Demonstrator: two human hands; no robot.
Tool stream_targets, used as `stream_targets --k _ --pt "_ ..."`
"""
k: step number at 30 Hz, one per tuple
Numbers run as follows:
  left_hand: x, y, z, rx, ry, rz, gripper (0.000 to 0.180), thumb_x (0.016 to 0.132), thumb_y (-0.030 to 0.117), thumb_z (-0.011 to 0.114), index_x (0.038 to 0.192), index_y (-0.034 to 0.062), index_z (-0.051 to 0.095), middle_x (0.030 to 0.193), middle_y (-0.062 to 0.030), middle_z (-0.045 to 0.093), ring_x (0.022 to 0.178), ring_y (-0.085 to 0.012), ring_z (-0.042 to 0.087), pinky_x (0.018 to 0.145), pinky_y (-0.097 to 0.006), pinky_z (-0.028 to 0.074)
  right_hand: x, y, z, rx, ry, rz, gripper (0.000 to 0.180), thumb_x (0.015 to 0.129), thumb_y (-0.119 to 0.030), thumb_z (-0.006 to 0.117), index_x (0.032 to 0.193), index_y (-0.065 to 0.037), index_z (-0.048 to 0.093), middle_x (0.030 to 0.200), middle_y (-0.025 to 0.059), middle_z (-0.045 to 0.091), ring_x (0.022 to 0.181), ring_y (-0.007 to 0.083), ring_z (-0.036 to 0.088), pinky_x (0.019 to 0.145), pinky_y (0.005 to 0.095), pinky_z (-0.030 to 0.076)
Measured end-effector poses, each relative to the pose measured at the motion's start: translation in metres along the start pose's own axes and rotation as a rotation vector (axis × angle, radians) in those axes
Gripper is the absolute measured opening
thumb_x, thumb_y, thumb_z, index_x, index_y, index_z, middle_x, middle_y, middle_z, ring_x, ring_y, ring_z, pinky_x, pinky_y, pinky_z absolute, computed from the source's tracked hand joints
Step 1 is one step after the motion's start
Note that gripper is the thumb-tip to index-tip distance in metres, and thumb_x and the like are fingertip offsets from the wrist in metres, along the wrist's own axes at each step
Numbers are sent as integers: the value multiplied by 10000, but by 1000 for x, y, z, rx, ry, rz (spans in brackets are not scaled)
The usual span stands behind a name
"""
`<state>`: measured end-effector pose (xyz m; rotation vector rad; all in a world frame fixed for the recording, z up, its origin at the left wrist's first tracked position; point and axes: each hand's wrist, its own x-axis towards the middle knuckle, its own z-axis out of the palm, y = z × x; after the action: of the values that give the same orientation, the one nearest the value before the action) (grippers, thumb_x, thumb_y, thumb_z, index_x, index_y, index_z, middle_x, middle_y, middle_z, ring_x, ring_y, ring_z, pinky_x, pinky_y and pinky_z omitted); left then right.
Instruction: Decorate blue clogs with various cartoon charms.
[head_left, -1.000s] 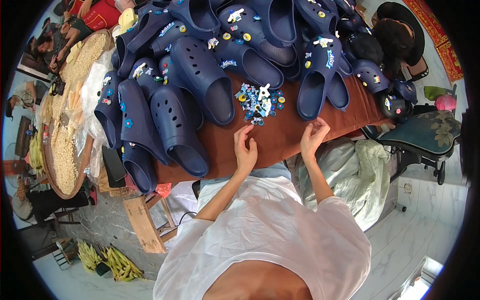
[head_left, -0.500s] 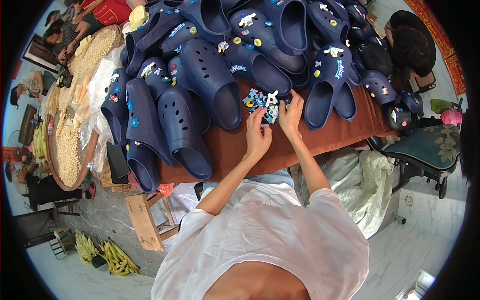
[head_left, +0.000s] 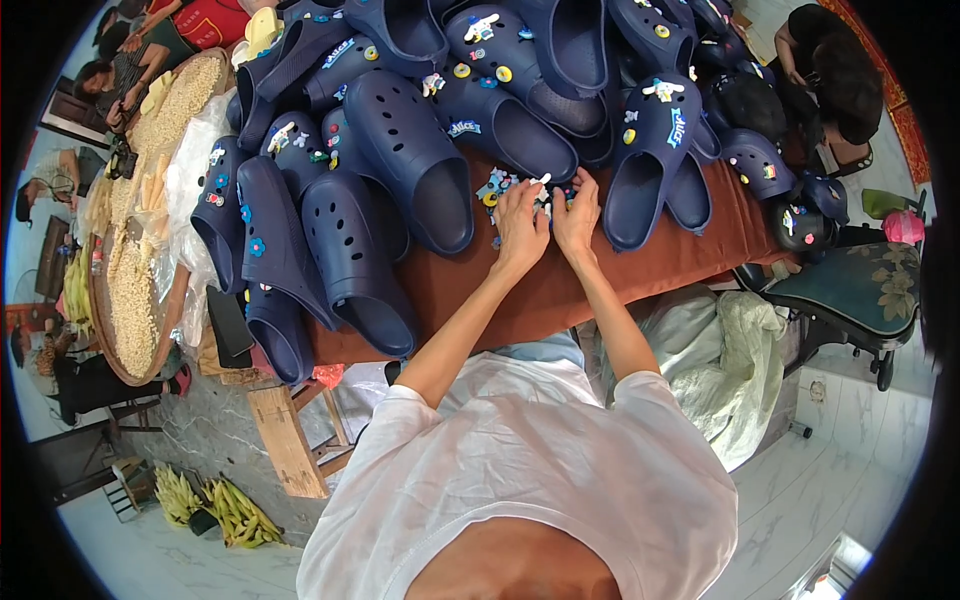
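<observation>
A small heap of colourful shoe charms [head_left: 496,186], blue, white and yellow, lies on the brown cloth [head_left: 470,300] in front of me. My left hand [head_left: 522,232] rests over the right part of the heap, its fingers stretched forward and covering many charms. Just right of it, my right hand [head_left: 577,222] has its fingers spread at the heap's right edge. A white charm [head_left: 545,178] shows between the two hands. Beyond my fingertips is a navy clog [head_left: 520,140] with charms on it. Another decorated navy clog [head_left: 650,150] stands to the right.
Many navy clogs [head_left: 415,150] are piled across the far and left table. At left is a large round tray [head_left: 93,300] of pale kernels, with people nearby. A person [head_left: 845,75] sits far right, beyond a dark chair [head_left: 850,285]. A white sack [head_left: 720,370] hangs below the table.
Both hands have moved slightly forward over the charms, and my left hand now covers more of the heap. The view has shifted a little.
</observation>
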<state>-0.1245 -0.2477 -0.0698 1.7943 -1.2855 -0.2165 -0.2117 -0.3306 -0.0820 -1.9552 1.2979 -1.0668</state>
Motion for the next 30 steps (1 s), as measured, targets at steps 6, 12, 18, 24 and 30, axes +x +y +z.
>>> stream_targets --k 6,12,18,24,30 --pt "-10 3 -3 7 12 11 475 801 63 619 1271 23 570 1350 -180 517 1252 -387 446 1064 -492 336 0 -4 -7 -17 62 -42 491 868 -85 650 1308 16 456 1191 207 562 1106 353 552 931 447 418" --pt "-29 1 -16 6 17 73 501 809 44 612 1307 35 553 1388 -212 475 1292 -415 413 1100 -501 316 -42 -36 -54 112 152 -143 442 852 59 608 1275 6 495 1167 197 512 1072 313 545 900 395 470" --pt "-77 13 -38 -63 -34 89 501 814 8 600 1305 102 568 1416 -197 422 1326 -412 370 1101 -507 304 -58 2 -114 -143 311 -155 506 838 30 621 1308 68 439 1248 232 466 1180 366 451 970 428 395" --pt "-118 15 -69 -82 -63 -4 465 826 5 590 1280 101 594 1403 -186 440 1309 -405 394 1086 -487 337 -33 32 -119 -135 194 -71 617 859 -97 672 1368 78 370 1347 276 421 1258 415 420 1048 470 364" --pt "-132 10 -95 -150 -45 -151 432 842 8 572 1264 92 608 1372 -184 469 1249 -382 460 1029 -446 411 -9 47 -101 85 275 115 494 928 -138 602 1334 46 390 1176 240 576 1086 346 590 991 391 426"
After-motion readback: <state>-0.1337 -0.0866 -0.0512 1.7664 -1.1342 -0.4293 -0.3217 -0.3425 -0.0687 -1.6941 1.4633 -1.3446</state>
